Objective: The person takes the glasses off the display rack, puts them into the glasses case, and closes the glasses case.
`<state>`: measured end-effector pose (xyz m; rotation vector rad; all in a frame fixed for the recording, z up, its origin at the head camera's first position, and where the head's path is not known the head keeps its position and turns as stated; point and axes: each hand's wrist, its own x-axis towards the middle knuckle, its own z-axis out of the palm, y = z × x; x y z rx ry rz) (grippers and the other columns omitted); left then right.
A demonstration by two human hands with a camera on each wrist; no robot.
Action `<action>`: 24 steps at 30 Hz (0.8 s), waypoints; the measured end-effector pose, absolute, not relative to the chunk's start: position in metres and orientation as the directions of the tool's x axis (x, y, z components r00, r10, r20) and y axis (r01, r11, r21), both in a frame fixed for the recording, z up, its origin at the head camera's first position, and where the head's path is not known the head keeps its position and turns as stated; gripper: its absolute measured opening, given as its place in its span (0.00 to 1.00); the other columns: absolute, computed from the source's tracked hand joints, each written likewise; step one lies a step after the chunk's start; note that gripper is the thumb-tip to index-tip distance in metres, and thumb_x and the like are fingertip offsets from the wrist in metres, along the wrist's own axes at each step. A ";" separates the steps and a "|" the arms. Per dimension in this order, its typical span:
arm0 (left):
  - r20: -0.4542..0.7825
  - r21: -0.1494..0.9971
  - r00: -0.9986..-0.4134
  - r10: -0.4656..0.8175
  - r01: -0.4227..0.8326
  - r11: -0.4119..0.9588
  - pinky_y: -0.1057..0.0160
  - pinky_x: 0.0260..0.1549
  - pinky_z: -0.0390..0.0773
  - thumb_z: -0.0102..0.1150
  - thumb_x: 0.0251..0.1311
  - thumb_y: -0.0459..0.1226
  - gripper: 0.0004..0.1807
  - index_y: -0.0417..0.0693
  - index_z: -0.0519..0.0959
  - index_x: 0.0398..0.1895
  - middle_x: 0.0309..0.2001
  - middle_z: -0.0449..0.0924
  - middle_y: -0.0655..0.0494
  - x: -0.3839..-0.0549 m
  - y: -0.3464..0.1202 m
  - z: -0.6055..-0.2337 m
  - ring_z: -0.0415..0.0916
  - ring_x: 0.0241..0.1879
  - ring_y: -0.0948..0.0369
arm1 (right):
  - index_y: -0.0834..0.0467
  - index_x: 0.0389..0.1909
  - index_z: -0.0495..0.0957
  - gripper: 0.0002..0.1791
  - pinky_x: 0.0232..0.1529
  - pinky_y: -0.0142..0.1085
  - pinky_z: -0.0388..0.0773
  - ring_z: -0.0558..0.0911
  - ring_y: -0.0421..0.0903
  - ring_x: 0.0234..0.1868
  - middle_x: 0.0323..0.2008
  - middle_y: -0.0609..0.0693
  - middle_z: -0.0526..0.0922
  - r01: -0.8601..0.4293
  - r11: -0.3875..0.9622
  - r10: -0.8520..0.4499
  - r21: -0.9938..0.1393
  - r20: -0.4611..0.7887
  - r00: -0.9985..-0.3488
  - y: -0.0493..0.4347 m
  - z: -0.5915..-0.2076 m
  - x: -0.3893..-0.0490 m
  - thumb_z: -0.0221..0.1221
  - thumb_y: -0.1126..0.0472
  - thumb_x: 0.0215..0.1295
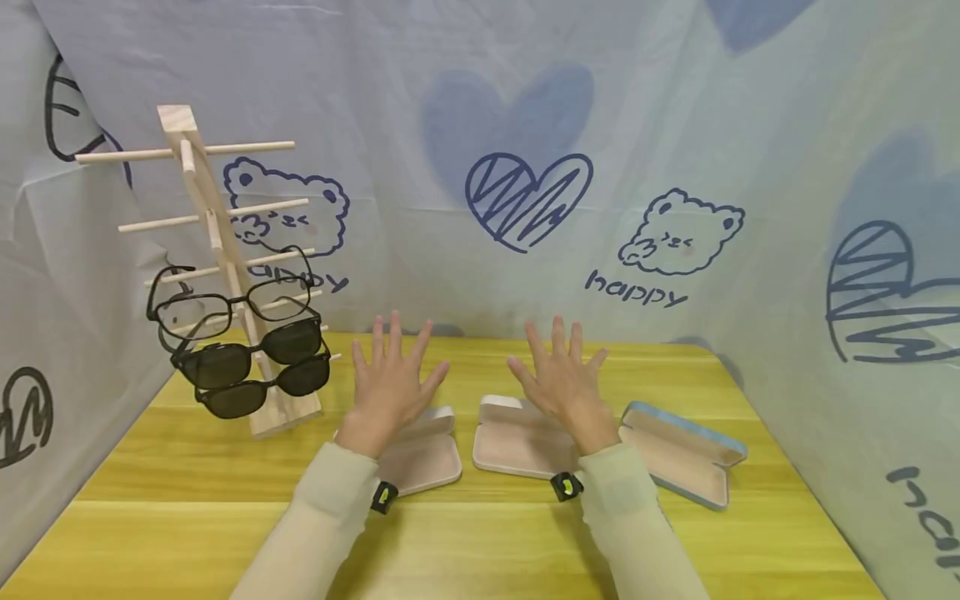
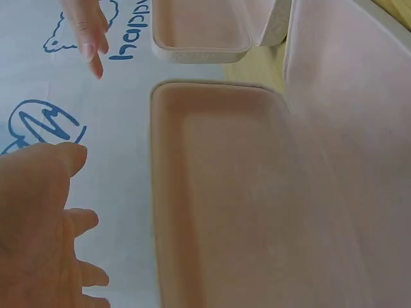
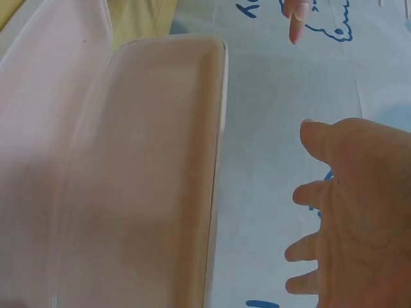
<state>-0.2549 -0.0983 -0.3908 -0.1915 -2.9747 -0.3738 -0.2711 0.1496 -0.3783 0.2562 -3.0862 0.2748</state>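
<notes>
My left hand (image 1: 387, 387) is held out with fingers spread, above the left glasses case (image 1: 423, 462) and holding nothing. Spread in the same way, my right hand (image 1: 564, 383) hovers over the middle glasses case (image 1: 517, 446). Both cases lie unfolded on the table with pale pink linings; the forearms and hands partly cover them. In the left wrist view the lined case (image 2: 237, 192) appears close beside the left hand (image 2: 38, 218). The right wrist view has the other case (image 3: 141, 173) near the right hand (image 3: 366, 205), also apart from it.
A blue glasses case (image 1: 678, 454) lies unfolded at the right. On the left stands a wooden rack (image 1: 202, 183) with pegs, carrying clear-lensed glasses (image 1: 238, 300) and two pairs of sunglasses (image 1: 217, 367). Printed cloth (image 1: 405, 250) walls the wooden table (image 1: 187, 533) at the back and sides.
</notes>
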 end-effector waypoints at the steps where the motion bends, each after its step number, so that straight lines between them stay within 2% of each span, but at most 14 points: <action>1: 0.148 0.251 -0.983 0.112 0.147 0.957 0.26 0.76 0.36 0.35 0.76 0.65 0.40 0.65 0.44 0.85 0.84 0.30 0.39 -0.254 -0.099 -0.389 0.29 0.83 0.38 | 0.44 0.85 0.41 0.42 0.70 0.82 0.33 0.34 0.69 0.83 0.84 0.62 0.34 -0.171 0.969 -0.164 -0.177 0.052 -0.985 0.149 -0.378 -0.271 0.36 0.30 0.79; 4: 0.175 0.295 -0.976 0.132 0.180 0.939 0.25 0.75 0.43 0.38 0.76 0.63 0.40 0.62 0.46 0.85 0.84 0.37 0.38 -0.250 -0.101 -0.380 0.37 0.83 0.36 | 0.45 0.85 0.42 0.41 0.71 0.81 0.37 0.38 0.70 0.83 0.84 0.63 0.37 -0.186 0.961 -0.176 -0.204 0.067 -0.982 0.147 -0.375 -0.271 0.39 0.32 0.79; 7: 0.258 0.329 -0.949 0.181 0.262 0.907 0.27 0.70 0.62 0.47 0.76 0.58 0.38 0.58 0.53 0.83 0.81 0.54 0.37 -0.245 -0.105 -0.369 0.56 0.78 0.36 | 0.46 0.84 0.46 0.40 0.72 0.80 0.43 0.45 0.70 0.82 0.83 0.65 0.44 -0.201 0.944 -0.187 -0.262 0.080 -0.979 0.145 -0.369 -0.271 0.44 0.36 0.79; 9: 0.338 0.330 -0.914 0.224 0.338 0.881 0.31 0.63 0.74 0.52 0.75 0.54 0.36 0.55 0.60 0.81 0.76 0.66 0.39 -0.241 -0.108 -0.361 0.69 0.71 0.37 | 0.49 0.83 0.49 0.40 0.74 0.76 0.50 0.53 0.70 0.81 0.82 0.64 0.51 -0.223 0.924 -0.203 -0.310 0.097 -0.974 0.142 -0.364 -0.271 0.48 0.39 0.79; 12: 0.473 0.324 -0.836 0.279 0.460 0.827 0.38 0.53 0.84 0.60 0.72 0.47 0.31 0.52 0.69 0.76 0.67 0.78 0.43 -0.236 -0.115 -0.351 0.79 0.62 0.41 | 0.53 0.81 0.55 0.38 0.77 0.64 0.59 0.62 0.65 0.79 0.80 0.61 0.60 -0.274 0.866 -0.243 -0.418 0.125 -0.962 0.135 -0.355 -0.275 0.52 0.43 0.78; 15: 0.590 0.302 -0.747 0.305 0.555 0.775 0.44 0.50 0.86 0.64 0.69 0.42 0.26 0.50 0.76 0.70 0.63 0.83 0.46 -0.229 -0.123 -0.340 0.83 0.59 0.45 | 0.55 0.79 0.62 0.34 0.76 0.57 0.67 0.70 0.62 0.75 0.75 0.60 0.69 -0.333 0.789 -0.295 -0.517 0.157 -0.943 0.127 -0.348 -0.281 0.54 0.46 0.78; 20: 0.716 0.287 -0.631 0.299 0.656 0.698 0.49 0.44 0.88 0.68 0.66 0.37 0.21 0.48 0.83 0.62 0.56 0.87 0.47 -0.215 -0.138 -0.317 0.88 0.49 0.50 | 0.54 0.74 0.70 0.28 0.69 0.56 0.75 0.78 0.61 0.68 0.67 0.60 0.79 -0.383 0.664 -0.337 -0.642 0.200 -0.920 0.112 -0.333 -0.284 0.55 0.48 0.78; 24: 0.772 0.275 -0.575 0.270 0.685 0.675 0.47 0.51 0.86 0.71 0.63 0.34 0.20 0.45 0.84 0.59 0.54 0.88 0.46 -0.202 -0.151 -0.301 0.87 0.50 0.48 | 0.55 0.70 0.74 0.26 0.64 0.51 0.81 0.83 0.57 0.62 0.63 0.58 0.83 -0.423 0.595 -0.367 -0.684 0.237 -0.899 0.093 -0.322 -0.285 0.57 0.49 0.77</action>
